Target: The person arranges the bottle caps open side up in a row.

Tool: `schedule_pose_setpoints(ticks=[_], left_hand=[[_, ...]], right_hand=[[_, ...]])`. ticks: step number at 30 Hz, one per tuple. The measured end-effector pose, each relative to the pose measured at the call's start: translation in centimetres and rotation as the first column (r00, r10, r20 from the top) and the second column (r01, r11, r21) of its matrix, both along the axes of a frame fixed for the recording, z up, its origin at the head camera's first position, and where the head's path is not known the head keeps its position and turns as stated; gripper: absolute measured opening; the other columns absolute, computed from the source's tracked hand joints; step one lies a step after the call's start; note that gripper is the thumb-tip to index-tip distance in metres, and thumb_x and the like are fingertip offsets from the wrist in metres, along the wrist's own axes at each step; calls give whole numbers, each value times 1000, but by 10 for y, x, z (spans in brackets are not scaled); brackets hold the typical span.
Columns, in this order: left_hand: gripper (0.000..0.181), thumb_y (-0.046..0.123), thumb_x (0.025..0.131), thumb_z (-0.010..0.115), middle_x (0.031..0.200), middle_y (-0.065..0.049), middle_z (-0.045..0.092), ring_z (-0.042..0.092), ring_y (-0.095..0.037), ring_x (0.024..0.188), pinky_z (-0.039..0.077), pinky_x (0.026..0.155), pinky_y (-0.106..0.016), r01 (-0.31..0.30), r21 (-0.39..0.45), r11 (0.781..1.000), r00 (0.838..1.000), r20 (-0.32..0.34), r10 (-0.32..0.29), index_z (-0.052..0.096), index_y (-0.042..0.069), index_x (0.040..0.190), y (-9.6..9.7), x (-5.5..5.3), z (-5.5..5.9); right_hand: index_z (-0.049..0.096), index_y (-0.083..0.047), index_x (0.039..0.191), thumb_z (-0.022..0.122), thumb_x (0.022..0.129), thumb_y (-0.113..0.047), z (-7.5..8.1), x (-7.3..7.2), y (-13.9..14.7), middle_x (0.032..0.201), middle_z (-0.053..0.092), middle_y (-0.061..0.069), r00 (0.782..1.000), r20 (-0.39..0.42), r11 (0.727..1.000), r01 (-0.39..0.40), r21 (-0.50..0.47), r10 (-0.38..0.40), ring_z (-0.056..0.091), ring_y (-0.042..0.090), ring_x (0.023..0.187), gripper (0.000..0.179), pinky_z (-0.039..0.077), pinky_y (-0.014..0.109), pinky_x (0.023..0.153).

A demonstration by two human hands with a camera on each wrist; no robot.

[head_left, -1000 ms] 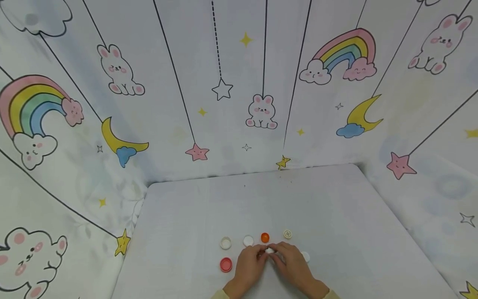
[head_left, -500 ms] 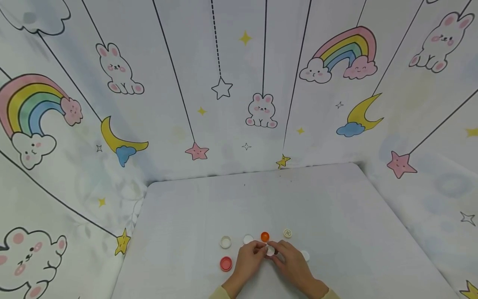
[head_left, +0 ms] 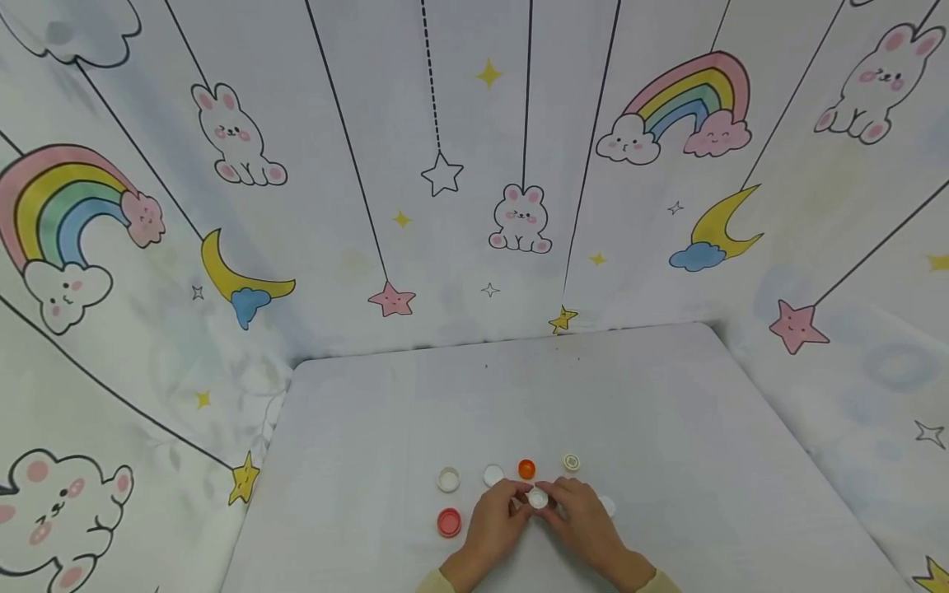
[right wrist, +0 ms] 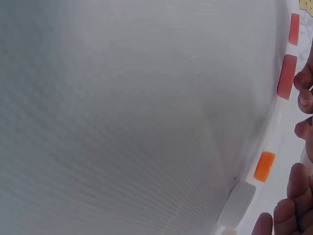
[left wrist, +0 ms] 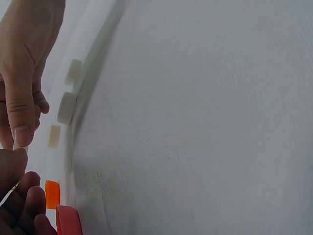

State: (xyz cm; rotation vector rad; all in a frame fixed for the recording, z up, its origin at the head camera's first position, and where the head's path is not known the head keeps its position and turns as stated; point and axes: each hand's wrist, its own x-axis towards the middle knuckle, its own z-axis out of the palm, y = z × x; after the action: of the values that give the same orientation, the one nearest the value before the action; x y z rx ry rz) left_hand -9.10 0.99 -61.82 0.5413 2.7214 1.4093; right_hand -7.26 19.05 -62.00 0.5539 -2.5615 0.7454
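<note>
In the head view a small white bottle cap (head_left: 538,497) is held up between both hands, its round face tilted toward the camera. My left hand (head_left: 493,524) pinches its left side with thumb and fingers. From the other side my right hand (head_left: 582,525) grips it the same way. Beyond the fingertips lie an orange cap (head_left: 526,469), a white cap (head_left: 493,475) and a cream cap (head_left: 571,462). A further white cap (head_left: 607,506) is partly hidden behind the right hand. In both wrist views the fingers mostly cover the held cap.
Left of the hands, a red cap (head_left: 448,522) and an off-white cap (head_left: 448,479) lie on the white tabletop (head_left: 371,412). Two red pieces, one a red cap (right wrist: 287,77), appear in the right wrist view. A cloth with cartoon prints (head_left: 460,247) hangs behind the table.
Between the fingers the white cap has turned from nearly edge-on to showing its round face. Both hands stay in about the same place, and the caps on the table have not moved.
</note>
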Motion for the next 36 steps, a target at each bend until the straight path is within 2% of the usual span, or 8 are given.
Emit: schedule_pose_setpoints(ticks=[3,7,9,11,13,18,29,36], left_hand=[[24,21,84,76,88,9,65,49,2,69,41,60,-18,19,-128,992,988,-146,-38,70,18,106,-1,-2,-4],[23,26,80,79,86,10,64,55,-6,78,44,70,-23,-17,-282,959,925,-368,-91,71,18,101,0,-7,-9],[23,27,79,80,86,10,65,54,-9,79,44,70,-25,-43,-317,948,898,-427,-102,72,19,98,0,-8,-9],[23,29,77,81,87,10,66,52,-11,80,43,70,-26,-65,-343,937,886,-453,-104,72,19,97,0,-9,-8],[24,31,77,81,89,9,66,50,-12,82,42,71,-27,-74,-379,923,888,-446,-112,72,20,97,1,-9,-7],[26,35,77,80,91,9,65,48,-12,85,39,73,-28,-67,-459,886,915,-383,-129,72,22,98,2,-5,-6],[26,35,75,80,88,7,61,47,-15,85,36,72,-30,-59,-528,847,921,-356,-158,72,21,96,4,-1,-7],[27,35,78,80,87,5,55,44,-15,84,35,71,-31,-25,-555,832,943,-289,-164,72,20,98,3,-3,-5]], right_hand=[[72,-15,106,88,67,-20,-1,0,0,76,55,-16,1000,28,1000,2,10,-3,44,-3,71,43,40,25,66],[72,-15,107,89,66,-19,-2,-1,0,76,57,-16,1000,19,1000,13,21,-13,46,-2,71,45,41,27,67],[71,-17,107,89,65,-19,-2,-2,0,77,58,-16,1000,9,999,16,29,-16,48,-1,71,45,41,27,67],[70,-18,106,89,65,-18,-3,-3,0,78,59,-17,1000,4,999,14,38,-14,50,-1,71,45,41,28,69],[70,-19,104,89,64,-18,-5,-3,0,78,59,-18,1000,-4,999,13,51,-13,51,-1,72,44,41,30,71],[71,-20,101,89,65,-19,-7,-1,-1,75,57,-17,1000,-15,995,11,102,-10,50,-3,72,40,43,35,75],[72,-22,99,83,74,-32,-8,1,-3,86,61,-15,989,144,980,9,197,-38,56,6,83,29,44,42,83],[72,-22,98,84,73,-29,-6,-3,-6,87,60,-14,980,191,977,4,214,-46,55,7,83,28,44,43,83]])
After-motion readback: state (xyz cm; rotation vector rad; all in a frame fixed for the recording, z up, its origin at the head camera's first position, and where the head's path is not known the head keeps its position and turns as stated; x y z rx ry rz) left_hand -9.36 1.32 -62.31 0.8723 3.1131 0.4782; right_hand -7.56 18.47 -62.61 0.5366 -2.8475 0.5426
